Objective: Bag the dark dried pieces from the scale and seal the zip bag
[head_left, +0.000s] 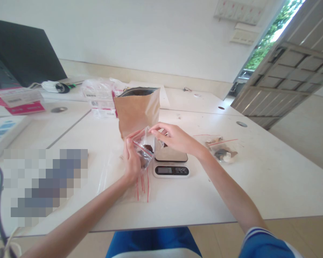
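Observation:
My left hand (131,157) is wrapped around a clear zip bag (146,154) with a red seal line and dark brown pieces inside. The bag is tilted, just left of a small digital kitchen scale (171,171). At the bag's upper edge, the thumb and fingertips of my right hand (172,138) pinch the plastic. This hand hovers over the scale's plate, where a small dark piece partly shows beneath it. Several flat zip bags (140,190) with red lines lie under my left wrist. Behind the hands stands an open brown paper pouch (137,109).
Filled zip bags (223,152) lie right of the scale. Pink-and-white boxes (103,98) are stacked behind, left of the pouch. A black monitor (27,53) stands far left, with more boxes (18,102) before it. A cable (0,200) runs down the left edge.

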Motion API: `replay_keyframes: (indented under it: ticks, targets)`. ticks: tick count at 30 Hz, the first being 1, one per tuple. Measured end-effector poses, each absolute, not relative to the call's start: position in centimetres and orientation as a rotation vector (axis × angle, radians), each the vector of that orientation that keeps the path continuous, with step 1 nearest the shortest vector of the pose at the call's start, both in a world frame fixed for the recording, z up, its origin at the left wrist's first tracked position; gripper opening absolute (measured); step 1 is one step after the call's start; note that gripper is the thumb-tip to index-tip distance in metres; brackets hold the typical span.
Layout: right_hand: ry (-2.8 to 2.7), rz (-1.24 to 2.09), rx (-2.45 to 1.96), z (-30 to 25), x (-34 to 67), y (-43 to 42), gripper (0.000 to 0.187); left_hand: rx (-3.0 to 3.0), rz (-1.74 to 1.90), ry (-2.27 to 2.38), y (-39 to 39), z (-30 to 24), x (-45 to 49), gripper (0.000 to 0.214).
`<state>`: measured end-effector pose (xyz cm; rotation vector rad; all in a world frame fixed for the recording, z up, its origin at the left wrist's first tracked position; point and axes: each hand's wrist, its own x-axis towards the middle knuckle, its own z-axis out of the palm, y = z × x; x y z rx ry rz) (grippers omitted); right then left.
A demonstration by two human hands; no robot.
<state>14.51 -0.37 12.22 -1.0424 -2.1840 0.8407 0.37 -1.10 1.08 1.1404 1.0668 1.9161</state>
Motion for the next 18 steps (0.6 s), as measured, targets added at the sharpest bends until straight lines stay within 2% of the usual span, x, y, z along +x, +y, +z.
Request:
replay_keyframes:
  ticks: [7,10,12,18]
  targets:
    - [-2.271,0.632,-1.231,11.0,17.8,3.2,0.030,1.058,1.867,1.143,-0.8,1.2,0.0,0.048]
    - [-2.551,0.664,-1.393,9.4,18.6,4.3,0.059,1.020,1.875,1.136,-0.7,1.3,0.0,0.047]
    - [-2.684,0.680,-1.397,8.4,18.6,4.7,0.067,0.994,1.871,1.119,-0.7,1.4,0.0,0.046]
    - [-2.728,0.587,-1.376,7.7,18.0,5.2,0.029,0.950,1.846,1.119,-0.8,1.5,-0.1,0.044]
